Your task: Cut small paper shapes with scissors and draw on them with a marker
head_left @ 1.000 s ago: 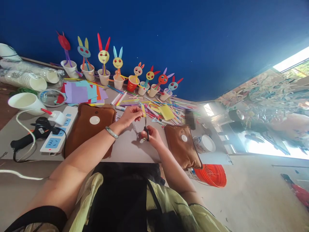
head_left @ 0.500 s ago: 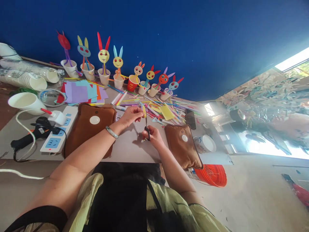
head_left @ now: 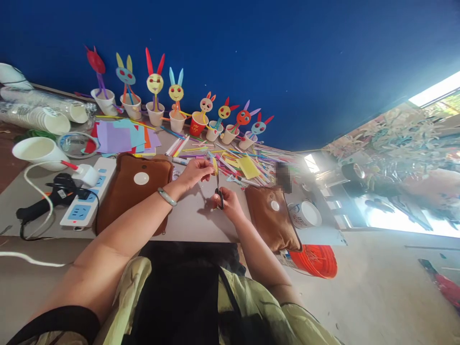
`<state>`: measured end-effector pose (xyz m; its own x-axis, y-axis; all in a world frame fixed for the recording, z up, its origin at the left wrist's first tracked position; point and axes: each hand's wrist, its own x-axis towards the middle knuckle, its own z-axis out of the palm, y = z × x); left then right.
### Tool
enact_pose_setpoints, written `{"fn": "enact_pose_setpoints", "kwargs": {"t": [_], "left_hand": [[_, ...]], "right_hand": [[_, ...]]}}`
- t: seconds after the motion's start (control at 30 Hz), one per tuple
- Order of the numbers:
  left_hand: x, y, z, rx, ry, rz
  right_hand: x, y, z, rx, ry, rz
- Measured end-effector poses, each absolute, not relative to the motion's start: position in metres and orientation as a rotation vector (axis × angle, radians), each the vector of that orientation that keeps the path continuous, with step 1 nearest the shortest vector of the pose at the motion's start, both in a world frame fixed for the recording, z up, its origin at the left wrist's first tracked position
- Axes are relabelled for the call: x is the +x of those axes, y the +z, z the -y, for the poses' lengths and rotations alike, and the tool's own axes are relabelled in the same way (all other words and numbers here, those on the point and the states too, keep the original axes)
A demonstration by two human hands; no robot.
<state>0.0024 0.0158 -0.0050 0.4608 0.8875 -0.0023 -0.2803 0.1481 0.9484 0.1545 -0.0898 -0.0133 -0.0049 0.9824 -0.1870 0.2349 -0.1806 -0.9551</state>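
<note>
My left hand [head_left: 197,173] pinches a small yellow piece of paper [head_left: 214,165] between thumb and fingertips. Black-handled scissors [head_left: 219,195] are in my right hand [head_left: 229,202], with their blades pointing away from me and touching or very near the yellow piece. Whether the blades bite into the paper is too small to tell. Both hands are above the table [head_left: 194,218], between two brown cushion-like pouches, one at the left [head_left: 138,196] and one at the right [head_left: 273,215].
Behind my hands lie loose coloured sticks and a yellow sheet [head_left: 248,167]. Paper cups with rabbit-faced figures [head_left: 155,112] line the blue wall. Coloured paper [head_left: 113,137], a power strip [head_left: 88,203] and a glue gun [head_left: 48,203] are at left. A red bucket [head_left: 316,261] stands below right.
Both hands stay almost in place, the left still holding the yellow piece and the right the scissors. Hardly anything else differs.
</note>
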Motion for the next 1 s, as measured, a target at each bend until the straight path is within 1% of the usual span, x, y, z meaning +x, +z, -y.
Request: {"fn": "enact_pose_setpoints", "kwargs": {"t": [0.3, 1.0], "left_hand": [[0.0029, -0.0062, -0.0156, 1.101, 0.928, -0.68], [0.0014, 0.0024, -0.0133, 1.05, 0.899, -0.683]], "right_hand": [[0.1534, -0.02, 0.0895, -1.507, 1.241, 1.281], [0.1508, -0.0186, 0.093, -1.556, 1.18, 1.29]]}}
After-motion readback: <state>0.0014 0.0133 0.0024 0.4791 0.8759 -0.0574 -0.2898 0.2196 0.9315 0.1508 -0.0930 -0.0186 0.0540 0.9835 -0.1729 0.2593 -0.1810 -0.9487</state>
